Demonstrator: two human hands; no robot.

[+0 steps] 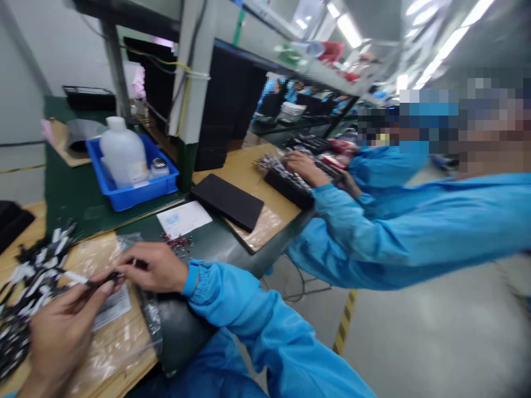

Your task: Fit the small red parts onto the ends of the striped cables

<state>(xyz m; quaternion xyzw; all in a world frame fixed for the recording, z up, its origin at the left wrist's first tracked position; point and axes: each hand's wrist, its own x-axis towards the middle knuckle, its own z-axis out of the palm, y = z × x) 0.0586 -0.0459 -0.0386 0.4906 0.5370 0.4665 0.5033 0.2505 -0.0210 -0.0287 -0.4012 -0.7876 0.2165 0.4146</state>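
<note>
Between my two hands is a small black part point(113, 276) with a white strip point(77, 277) running off to the left. My left hand point(68, 326) pinches it from below, thumb on top. From the other side, the fingertips of my right hand point(155, 266) close on the part's right end; its finer shape is hidden by the fingers. Under the hands lies a clear plastic bag point(120, 354) with a printed label. A heap of black and white strip parts point(31, 293) spreads to the left. Tiny dark red pieces point(179, 242) lie scattered beyond my right hand.
A blue bin point(120, 203) holds a white plastic bottle point(122, 152) and a small metal-topped jar point(159, 167). A paper slip point(185, 219) and a black foam block point(227, 201) lie farther right. Beside me, a co-worker's hand point(305, 167) reaches over a black tray point(288, 188) of parts.
</note>
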